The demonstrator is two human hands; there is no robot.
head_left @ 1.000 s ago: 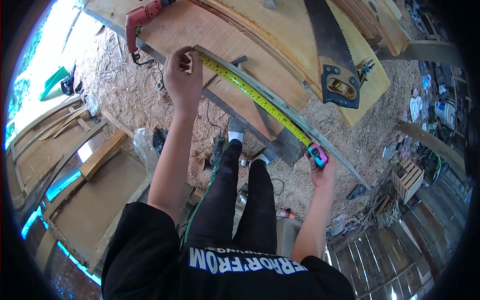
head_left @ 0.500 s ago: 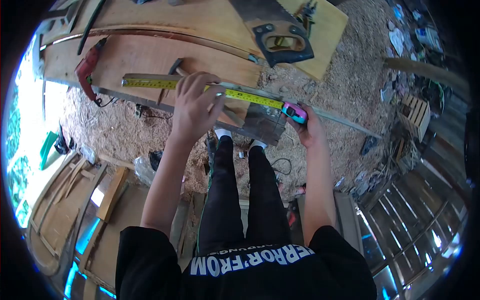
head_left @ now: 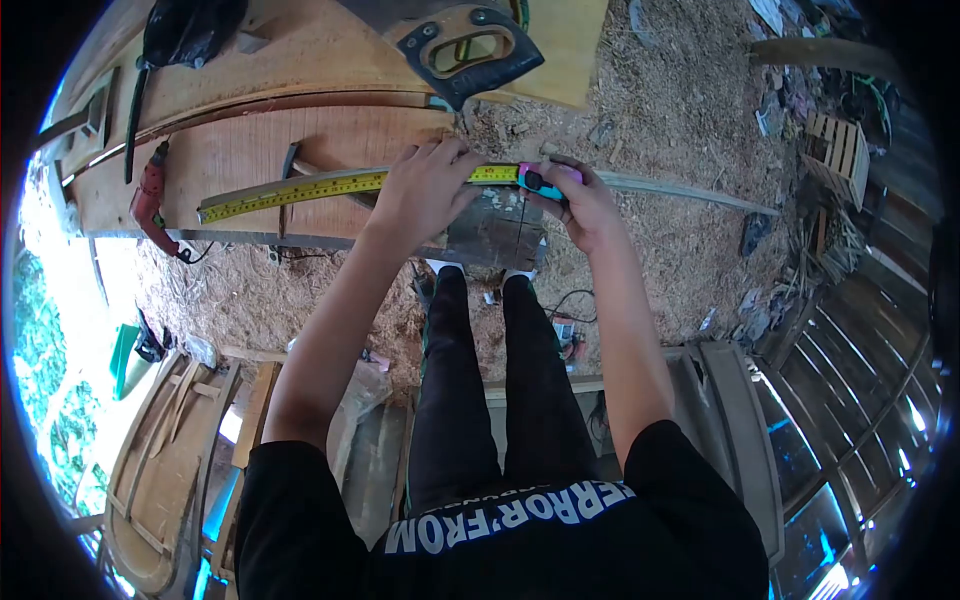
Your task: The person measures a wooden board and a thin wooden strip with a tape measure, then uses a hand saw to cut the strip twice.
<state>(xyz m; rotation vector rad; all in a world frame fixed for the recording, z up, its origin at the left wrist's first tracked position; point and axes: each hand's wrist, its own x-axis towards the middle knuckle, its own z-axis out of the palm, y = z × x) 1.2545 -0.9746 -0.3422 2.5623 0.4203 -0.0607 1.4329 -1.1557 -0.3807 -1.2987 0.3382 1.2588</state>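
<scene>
Two bare hands along a tape measure and a wooden strip

In the head view, the right hand [head_left: 580,205] grasps the pink-and-turquoise case of the tape measure [head_left: 545,180], just above the centre of the frame, its fingers wrapped round it. The yellow blade [head_left: 290,195] extends leftward from the case along a narrow wooden strip [head_left: 690,195], whose right end reaches past the right hand. The left hand [head_left: 425,188] lies over the blade and the strip, fingers bent; whether it pinches them or only presses down, one cannot tell.

Below the blade, near the centre, is a dark wooden block [head_left: 495,235]. A red drill [head_left: 150,200] rests on a board [head_left: 235,140] at the left. A handsaw [head_left: 470,50] is at the top centre, a black plastic bag [head_left: 195,30] at the upper left, and a slatted crate [head_left: 838,155] at the upper right.
</scene>
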